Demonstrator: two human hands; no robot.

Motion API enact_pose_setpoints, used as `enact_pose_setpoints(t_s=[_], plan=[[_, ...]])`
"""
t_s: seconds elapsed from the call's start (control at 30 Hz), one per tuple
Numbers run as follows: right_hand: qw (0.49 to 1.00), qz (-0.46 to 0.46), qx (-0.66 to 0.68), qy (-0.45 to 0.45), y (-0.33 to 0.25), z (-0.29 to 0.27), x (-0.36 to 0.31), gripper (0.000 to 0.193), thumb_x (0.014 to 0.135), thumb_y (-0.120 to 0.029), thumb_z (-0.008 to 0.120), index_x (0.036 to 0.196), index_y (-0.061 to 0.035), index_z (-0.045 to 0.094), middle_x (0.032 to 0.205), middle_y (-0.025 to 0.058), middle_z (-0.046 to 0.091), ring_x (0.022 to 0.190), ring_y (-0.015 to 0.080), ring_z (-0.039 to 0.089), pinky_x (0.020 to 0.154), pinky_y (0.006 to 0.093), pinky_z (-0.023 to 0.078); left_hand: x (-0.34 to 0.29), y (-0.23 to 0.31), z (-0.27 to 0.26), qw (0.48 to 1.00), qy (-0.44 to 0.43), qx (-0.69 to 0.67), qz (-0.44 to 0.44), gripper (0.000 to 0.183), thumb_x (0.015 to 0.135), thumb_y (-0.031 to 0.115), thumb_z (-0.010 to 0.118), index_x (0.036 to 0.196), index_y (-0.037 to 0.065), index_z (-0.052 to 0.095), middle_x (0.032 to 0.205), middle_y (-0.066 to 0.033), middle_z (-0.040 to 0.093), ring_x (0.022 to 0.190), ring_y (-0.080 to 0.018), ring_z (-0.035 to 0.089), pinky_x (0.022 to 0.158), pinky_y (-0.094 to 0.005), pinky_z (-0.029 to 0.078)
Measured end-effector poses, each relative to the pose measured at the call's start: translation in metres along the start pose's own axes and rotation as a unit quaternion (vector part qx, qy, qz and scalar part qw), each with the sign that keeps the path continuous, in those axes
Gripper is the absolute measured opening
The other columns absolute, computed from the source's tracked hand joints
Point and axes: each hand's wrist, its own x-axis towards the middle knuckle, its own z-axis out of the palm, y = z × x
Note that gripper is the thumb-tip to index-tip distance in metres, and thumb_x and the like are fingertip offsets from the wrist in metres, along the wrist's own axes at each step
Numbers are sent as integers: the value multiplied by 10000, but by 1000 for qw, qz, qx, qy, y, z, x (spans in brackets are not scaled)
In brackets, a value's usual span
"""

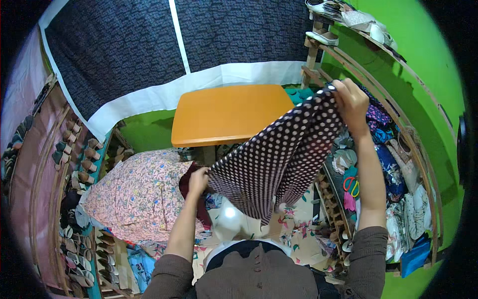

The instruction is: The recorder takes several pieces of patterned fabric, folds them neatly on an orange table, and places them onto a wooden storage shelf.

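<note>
A black cloth with white polka dots (271,154) hangs stretched between my two hands, its lower point drooping toward the floor. My right hand (351,102) is raised high at the right and closed on its upper corner. Lower down at the left, my left hand (199,180) pinches the other corner. Beside that hand lies a dark maroon cloth (203,213), partly covered by my forearm. A large bundle in pink floral fabric (137,197) bulges just left of it.
An orange table (229,112) stands ahead, partly behind the dotted cloth. Shoe racks (82,164) line the left side. On the right, wooden shelves hold folded clothes (393,169) and scissors with coloured handles (351,186). Fabric scraps (303,231) litter the floor.
</note>
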Motion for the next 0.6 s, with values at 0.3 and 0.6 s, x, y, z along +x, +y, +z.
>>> enact_pose_setpoints(t_s=[0.3,0.6], plan=[[972,44,-117,-198,57,25,-147,220,770,-272,625,832,-113,487,636,61,500,507,235,560,424,346,425,67,38,-135,953,187,215,106,136,826,124,499,945,71,541,862,-145,569,799,-340,558,676,-415,451],[948,-41,28,-314,55,49,-187,268,799,-324,578,764,-84,463,625,69,522,542,256,563,482,358,439,62,25,-212,835,57,425,346,306,717,316,642,894,95,526,762,-39,528,718,-201,565,568,-337,460]])
